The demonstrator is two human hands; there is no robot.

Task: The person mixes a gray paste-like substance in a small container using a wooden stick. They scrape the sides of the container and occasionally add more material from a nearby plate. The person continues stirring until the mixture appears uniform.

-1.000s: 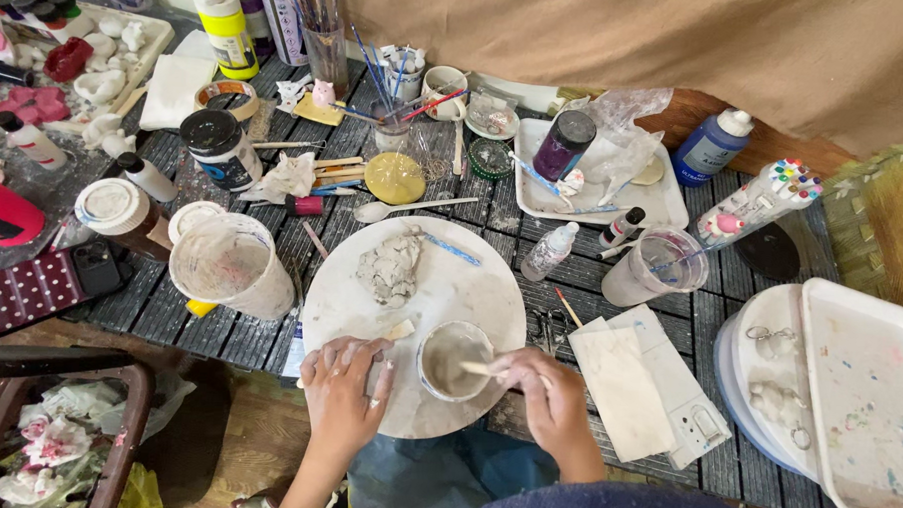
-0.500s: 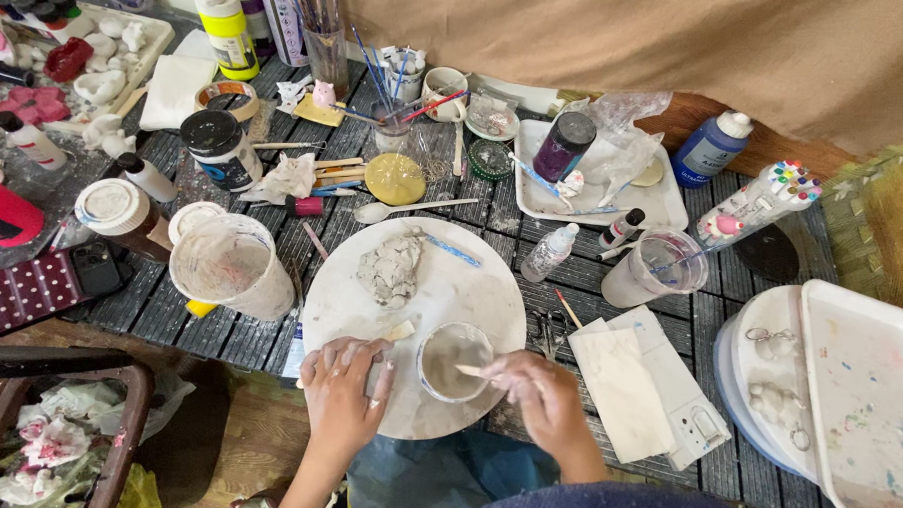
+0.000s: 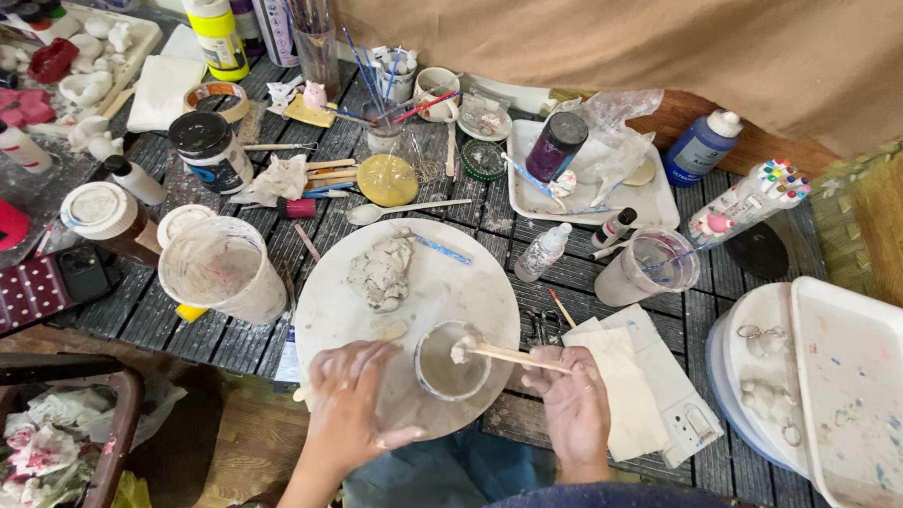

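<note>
My right hand point(image 3: 573, 409) pinches a thin pale wooden stick point(image 3: 513, 357). The stick lies almost flat. Its long way runs from my fingers out toward nine o'clock, and its tip sits inside the small round see-through cup point(image 3: 452, 361). So the cup is at nine o'clock from my right hand, very near. A white lump clings to the stick's tip. The cup holds a little grey, cloudy mix at the bottom.

My left hand point(image 3: 351, 406) rests flat, fingers spread and holding nothing, on the big round white board point(image 3: 471, 280). The cup is at three o'clock from this hand, just beside my thumb. I cannot tell if the thumb touches it. Both hands are close to the cup, one on each side.

The cup stands on the board, near the edge closest to me. At twelve o'clock from the cup, on the same board, lies a grey-white lump of clay point(image 3: 381, 270).

At ten o'clock from the cup, off the board, stands a large clear plastic tub point(image 3: 221, 271) smeared white inside. At two o'clock stands a clear plastic cup with cloudy water point(image 3: 646, 272). Far at three o'clock are white plastic trays point(image 3: 847, 388) with small white pieces in them.
</note>
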